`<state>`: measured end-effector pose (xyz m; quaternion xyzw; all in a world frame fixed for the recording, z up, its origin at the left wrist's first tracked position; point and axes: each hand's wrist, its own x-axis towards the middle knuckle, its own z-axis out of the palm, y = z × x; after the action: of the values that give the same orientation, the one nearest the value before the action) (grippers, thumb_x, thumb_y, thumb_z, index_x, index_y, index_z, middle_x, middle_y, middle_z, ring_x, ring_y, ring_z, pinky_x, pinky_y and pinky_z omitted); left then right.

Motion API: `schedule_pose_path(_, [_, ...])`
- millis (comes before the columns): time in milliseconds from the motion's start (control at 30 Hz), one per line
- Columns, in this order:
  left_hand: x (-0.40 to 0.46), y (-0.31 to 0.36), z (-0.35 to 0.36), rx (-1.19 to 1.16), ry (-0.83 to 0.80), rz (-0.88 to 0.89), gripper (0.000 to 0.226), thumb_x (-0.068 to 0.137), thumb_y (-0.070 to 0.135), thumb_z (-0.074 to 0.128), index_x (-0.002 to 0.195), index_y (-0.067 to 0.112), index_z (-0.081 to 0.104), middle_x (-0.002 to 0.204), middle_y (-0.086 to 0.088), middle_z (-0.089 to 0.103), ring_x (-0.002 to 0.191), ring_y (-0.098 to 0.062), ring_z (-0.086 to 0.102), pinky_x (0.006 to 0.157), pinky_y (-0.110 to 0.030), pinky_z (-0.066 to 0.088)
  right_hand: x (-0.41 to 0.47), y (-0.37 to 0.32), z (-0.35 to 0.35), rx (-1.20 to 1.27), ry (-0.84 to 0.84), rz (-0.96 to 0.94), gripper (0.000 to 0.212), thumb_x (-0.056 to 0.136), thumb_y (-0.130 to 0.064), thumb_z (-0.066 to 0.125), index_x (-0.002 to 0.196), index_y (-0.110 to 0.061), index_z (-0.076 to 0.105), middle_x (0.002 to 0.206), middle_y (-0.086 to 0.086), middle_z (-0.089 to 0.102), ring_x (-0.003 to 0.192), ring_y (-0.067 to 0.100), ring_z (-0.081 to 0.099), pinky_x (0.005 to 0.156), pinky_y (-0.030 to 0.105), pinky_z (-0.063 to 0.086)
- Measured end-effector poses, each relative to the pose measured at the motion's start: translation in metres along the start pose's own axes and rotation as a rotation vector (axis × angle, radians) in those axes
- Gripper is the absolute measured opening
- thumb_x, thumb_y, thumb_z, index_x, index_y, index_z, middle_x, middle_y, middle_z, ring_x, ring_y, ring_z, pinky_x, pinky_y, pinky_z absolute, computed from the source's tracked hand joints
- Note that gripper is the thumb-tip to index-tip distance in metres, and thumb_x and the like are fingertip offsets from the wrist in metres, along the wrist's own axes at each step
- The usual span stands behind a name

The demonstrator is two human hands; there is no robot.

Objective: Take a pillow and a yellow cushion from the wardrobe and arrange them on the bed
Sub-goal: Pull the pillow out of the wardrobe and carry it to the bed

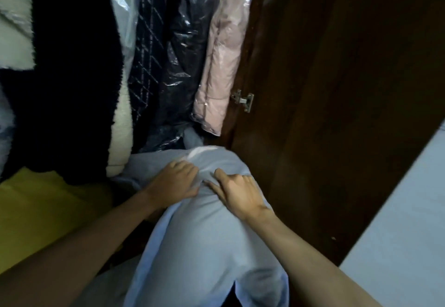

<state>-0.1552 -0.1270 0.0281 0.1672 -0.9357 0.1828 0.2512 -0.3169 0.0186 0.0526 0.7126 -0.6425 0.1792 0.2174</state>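
Observation:
A pale blue pillow point(207, 239) sticks out of the wardrobe bottom toward me, its far end under the hanging clothes. My left hand point(173, 181) lies on its upper left part with fingers curled into the fabric. My right hand point(238, 193) presses on its upper right part, fingers bent and gripping the cover. The yellow cushion point(41, 215) lies at the lower left in the wardrobe, partly under dark clothing and behind my left forearm.
Hanging garments fill the wardrobe: a dark fleece coat point(72, 66), plastic-covered dark clothes point(168, 54) and a pink padded jacket point(221, 54). The open dark wooden door point(337, 90) with a metal hinge point(243, 101) stands at the right. A pale blue bed surface point(409, 222) shows at the lower right.

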Motion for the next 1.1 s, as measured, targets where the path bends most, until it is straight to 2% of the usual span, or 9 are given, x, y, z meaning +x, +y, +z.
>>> schedule_pose_path(233, [0.008, 0.108, -0.02, -0.23, -0.01, 0.245, 0.04, 0.081, 0.051, 0.05, 0.078, 0.012, 0.063, 0.063, -0.001, 0.066, 0.052, -0.023, 0.062, 0.045, -0.025, 0.044, -0.137, 0.028, -0.048, 0.065, -0.009, 0.216, 0.034, 0.1, -0.056, 0.048, 0.086, -0.024, 0.043, 0.067, 0.009, 0.066, 0.067, 0.036, 0.063, 0.054, 0.036, 0.032])
schedule_pose_path(400, [0.007, 0.214, -0.044, -0.374, -0.029, 0.373, 0.034, 0.079, 0.053, 0.052, 0.072, 0.02, 0.05, 0.055, 0.001, 0.061, 0.044, -0.024, 0.057, 0.047, -0.025, 0.031, -0.247, 0.025, -0.097, 0.099, -0.016, 0.518, 0.044, 0.089, -0.071, 0.045, 0.075, -0.031, 0.034, 0.053, -0.004, 0.047, 0.061, 0.029, 0.06, 0.053, 0.031, 0.028])
schedule_pose_path(500, [-0.001, 0.287, -0.047, -0.447, -0.125, 0.396, 0.034, 0.084, 0.054, 0.048, 0.075, 0.021, 0.044, 0.068, -0.004, 0.067, 0.063, -0.028, 0.064, 0.058, -0.033, 0.039, -0.314, 0.004, -0.136, 0.038, -0.035, 0.678, 0.039, 0.088, -0.062, 0.05, 0.082, -0.026, 0.036, 0.069, 0.0, 0.06, 0.067, 0.029, 0.059, 0.056, 0.036, 0.038])
schedule_pose_path(633, [-0.019, 0.398, -0.057, -0.461, -0.351, 0.422, 0.038, 0.094, 0.046, 0.049, 0.117, 0.018, 0.058, 0.111, -0.008, 0.068, 0.104, -0.03, 0.06, 0.089, -0.041, 0.043, -0.398, -0.085, -0.167, -0.173, 0.087, 0.74, 0.029, 0.078, -0.037, 0.062, 0.088, -0.021, 0.04, 0.077, 0.001, 0.057, 0.068, 0.024, 0.054, 0.057, 0.034, 0.038])
schedule_pose_path(767, [-0.041, 0.505, -0.088, -0.517, -0.41, 0.539, 0.034, 0.09, 0.049, 0.051, 0.104, 0.019, 0.057, 0.106, -0.008, 0.069, 0.101, -0.034, 0.064, 0.076, -0.039, 0.044, -0.479, -0.182, -0.162, -0.336, -0.223, 1.071, 0.073, 0.052, -0.073, 0.062, 0.097, -0.016, 0.061, 0.095, 0.008, 0.062, 0.079, 0.029, 0.059, 0.063, 0.042, 0.051])
schedule_pose_path(867, [-0.056, 0.576, -0.117, -0.556, -0.422, 0.649, 0.035, 0.089, 0.053, 0.051, 0.098, 0.019, 0.054, 0.109, -0.01, 0.068, 0.102, -0.036, 0.063, 0.075, -0.039, 0.044, -0.543, -0.209, -0.169, -0.363, -0.387, 1.461, 0.119, 0.026, -0.08, 0.072, 0.12, -0.008, 0.071, 0.124, 0.018, 0.068, 0.101, 0.045, 0.068, 0.072, 0.056, 0.058])
schedule_pose_path(967, [-0.069, 0.632, -0.142, -0.611, -0.4, 0.797, 0.036, 0.088, 0.051, 0.051, 0.107, 0.022, 0.059, 0.116, -0.006, 0.069, 0.104, -0.032, 0.064, 0.077, -0.037, 0.048, -0.597, -0.222, -0.18, -0.37, -0.22, 1.802, 0.115, 0.052, -0.059, 0.088, 0.144, -0.006, 0.044, 0.134, 0.021, 0.062, 0.112, 0.045, 0.065, 0.078, 0.056, 0.06])
schedule_pose_path(1033, [-0.076, 0.665, -0.153, -0.646, -0.356, 0.918, 0.041, 0.087, 0.051, 0.049, 0.117, 0.026, 0.061, 0.122, -0.001, 0.069, 0.104, -0.027, 0.065, 0.078, -0.036, 0.052, -0.634, -0.23, -0.187, -0.339, -0.023, 1.864, 0.09, 0.085, -0.035, 0.072, 0.153, -0.011, 0.019, 0.152, 0.019, 0.043, 0.135, 0.041, 0.046, 0.103, 0.06, 0.045])
schedule_pose_path(1100, [-0.079, 0.693, -0.164, -0.683, -0.334, 1.026, 0.049, 0.086, 0.058, 0.044, 0.122, 0.029, 0.06, 0.121, 0.001, 0.069, 0.101, -0.024, 0.065, 0.077, -0.035, 0.052, -0.664, -0.239, -0.202, -0.348, 0.028, 1.948, 0.076, 0.09, -0.022, 0.064, 0.152, -0.016, 0.02, 0.147, 0.018, 0.042, 0.132, 0.039, 0.044, 0.108, 0.056, 0.04])
